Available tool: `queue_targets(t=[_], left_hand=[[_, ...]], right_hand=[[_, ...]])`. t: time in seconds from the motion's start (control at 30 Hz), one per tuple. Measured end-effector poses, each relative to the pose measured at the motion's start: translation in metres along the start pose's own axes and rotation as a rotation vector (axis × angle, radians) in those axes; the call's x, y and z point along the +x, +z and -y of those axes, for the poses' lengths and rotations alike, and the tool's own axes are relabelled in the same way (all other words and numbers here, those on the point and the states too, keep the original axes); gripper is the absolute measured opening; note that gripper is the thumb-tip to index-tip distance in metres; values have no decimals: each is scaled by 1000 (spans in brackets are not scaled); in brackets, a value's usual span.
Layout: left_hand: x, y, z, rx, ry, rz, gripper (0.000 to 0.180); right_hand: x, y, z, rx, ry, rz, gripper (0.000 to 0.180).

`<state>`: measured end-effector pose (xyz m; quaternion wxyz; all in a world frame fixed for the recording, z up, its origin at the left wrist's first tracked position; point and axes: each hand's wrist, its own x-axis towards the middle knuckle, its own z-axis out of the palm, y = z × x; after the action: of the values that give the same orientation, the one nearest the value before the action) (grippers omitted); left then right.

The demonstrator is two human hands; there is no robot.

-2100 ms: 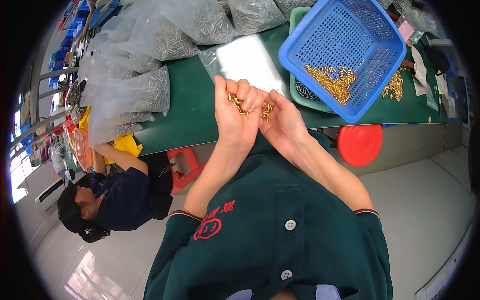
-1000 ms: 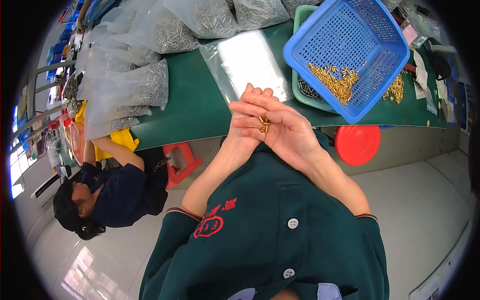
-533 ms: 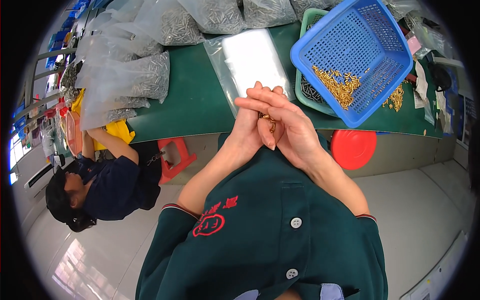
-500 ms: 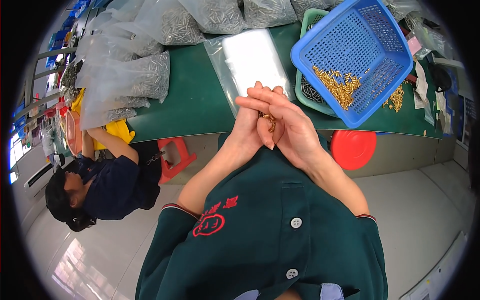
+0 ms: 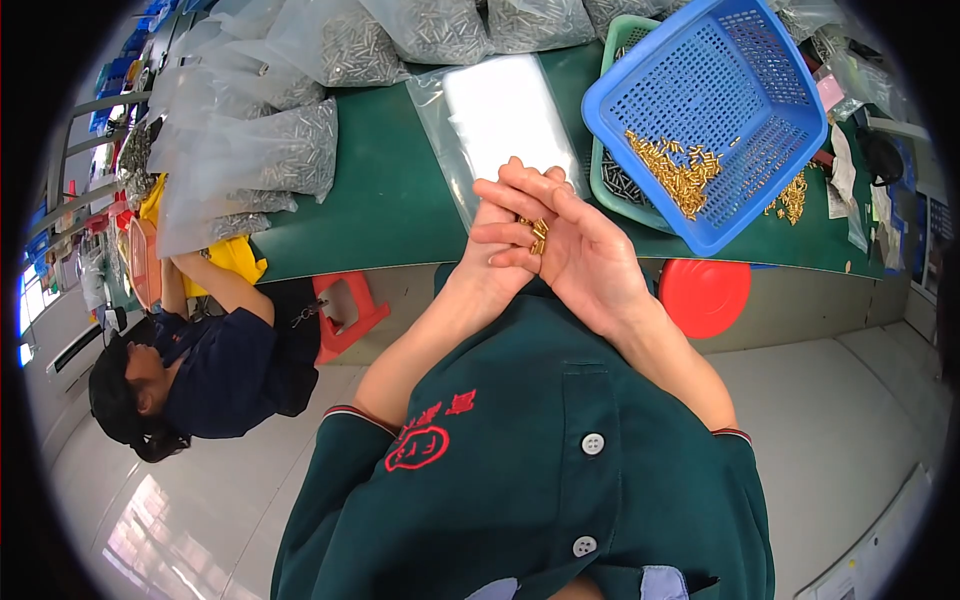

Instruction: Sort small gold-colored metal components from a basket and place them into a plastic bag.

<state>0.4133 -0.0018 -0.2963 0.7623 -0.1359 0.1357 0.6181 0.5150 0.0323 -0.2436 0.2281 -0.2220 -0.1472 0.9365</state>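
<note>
In the head view, the only one on my feed, I take twelve o'clock as straight up from the hands. I see the left hand (image 5: 488, 275) and the right hand (image 5: 600, 268) cupped together near the edge of the green table (image 5: 375, 180), their grip folded loosely about a few brass-coloured pieces (image 5: 540, 236); overlapping fingers hide how many. I read the step in hand as holding and working these between the palms. The next move, I judge, calls for fingers kept close, so that nothing slips through. The held pieces are short cylinders at mixed angles; one or two seem to run roughly from one to seven o'clock, but I cannot tell one end from the other. The blue basket (image 5: 670, 85) sits at one o'clock with a brass-coloured heap (image 5: 688, 182) inside, and the clear bag (image 5: 495, 110) lies towards eleven.
</note>
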Motion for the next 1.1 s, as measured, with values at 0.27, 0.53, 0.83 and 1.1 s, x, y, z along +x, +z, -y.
queue_targets(t=[0.27,0.53,0.83,1.1], left_hand=[[3,-7,-2,-105,-17,48,30],[4,-17,0,-119,51,72,27],[4,-14,2,-80,88,67,31],[-1,-2,-16,144,204,-241,33]], right_hand=[[-1,3,0,31,-14,17,49],[-1,3,0,286,32,41,48],[-2,3,2,352,39,34,49],[-16,-10,6,260,-5,-33,38]])
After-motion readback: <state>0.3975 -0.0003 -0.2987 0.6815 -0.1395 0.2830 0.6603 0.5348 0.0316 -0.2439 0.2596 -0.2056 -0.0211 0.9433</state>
